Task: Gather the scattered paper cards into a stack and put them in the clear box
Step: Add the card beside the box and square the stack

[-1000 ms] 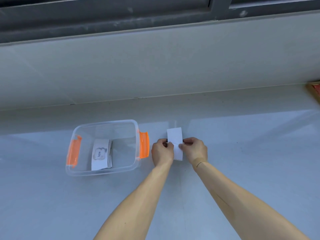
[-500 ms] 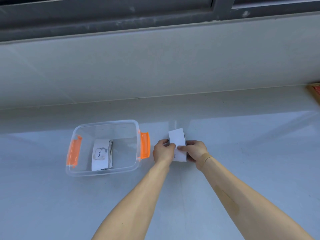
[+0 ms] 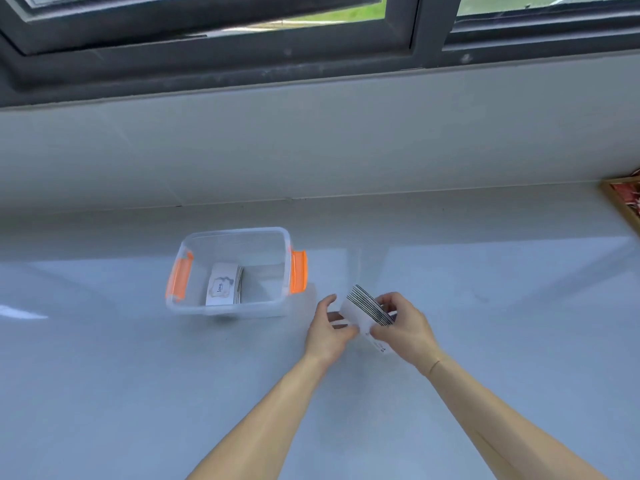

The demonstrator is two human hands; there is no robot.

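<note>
A stack of white paper cards (image 3: pixel 360 311) is tilted up on edge above the grey surface, its dark edges fanned. My right hand (image 3: pixel 403 323) grips the stack from the right. My left hand (image 3: pixel 327 332) touches its lower left corner with thumb and fingers. One card (image 3: pixel 379 345) sticks out below the stack. The clear box (image 3: pixel 194 306) with orange latches (image 3: pixel 298 271) stands to the left of my hands, lid off. Inside it lies another stack of cards (image 3: pixel 223 285) with the word "love" on top.
A low grey wall (image 3: pixel 311 143) runs behind the box under a dark window frame (image 3: pixel 426 36). A wooden-framed tray (image 3: pixel 623 202) sits at the far right edge. The glossy grey surface (image 3: pixel 138 393) stretches around the box and my arms.
The cards lay flat under both hands; now my right hand has lifted and tilted the stack on edge. My view has also tipped up, showing the window.
</note>
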